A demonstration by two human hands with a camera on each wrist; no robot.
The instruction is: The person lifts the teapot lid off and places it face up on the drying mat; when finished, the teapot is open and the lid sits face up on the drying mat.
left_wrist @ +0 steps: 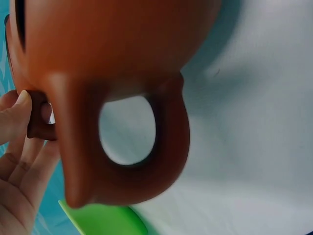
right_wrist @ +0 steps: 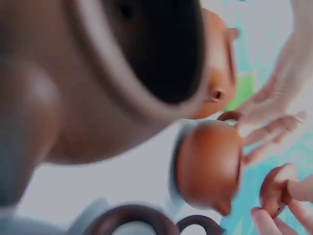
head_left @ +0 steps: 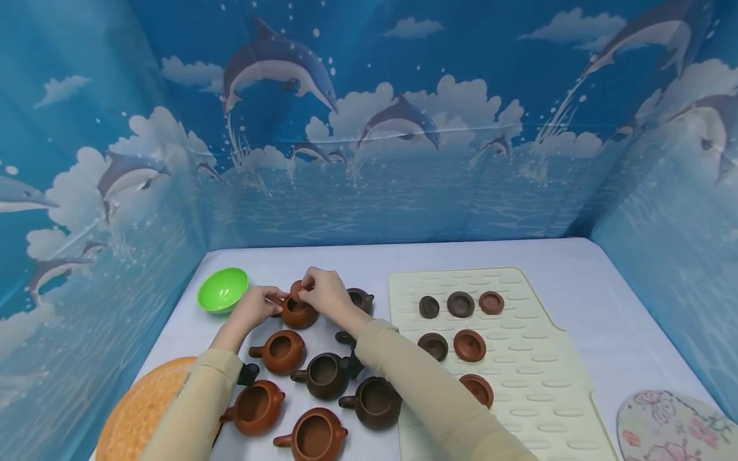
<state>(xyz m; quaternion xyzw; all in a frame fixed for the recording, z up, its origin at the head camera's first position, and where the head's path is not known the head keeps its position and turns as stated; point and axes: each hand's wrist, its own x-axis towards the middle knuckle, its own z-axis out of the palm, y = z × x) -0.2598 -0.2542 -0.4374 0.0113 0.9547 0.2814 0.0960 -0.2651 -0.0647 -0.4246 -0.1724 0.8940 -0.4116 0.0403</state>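
Note:
At the back of the teapot group, my left hand (head_left: 254, 309) pinches the handle of a reddish-brown clay teapot (head_left: 303, 318). In the left wrist view, thumb and fingers meet on that small handle (left_wrist: 38, 117). My right hand (head_left: 328, 292) pinches a round reddish-brown lid (head_left: 296, 291), held tilted over the pot's opening. In the right wrist view the lid (right_wrist: 275, 188) is apart from the teapot (right_wrist: 208, 164). Nearer stand more reddish-brown teapots without lids, among them one (head_left: 296, 360) just in front. Dark brown teapots (head_left: 327, 392) stand to their right, one partly hidden by the right forearm.
A cream mat (head_left: 536, 378) on the right bears several loose lids, dark (head_left: 429, 307) and reddish (head_left: 469, 346). A green bowl (head_left: 223, 290) stands at back left. An orange round mat (head_left: 141, 410) lies front left, a floral one (head_left: 671, 426) front right. Dolphin-printed curtains (head_left: 369, 198) enclose the table.

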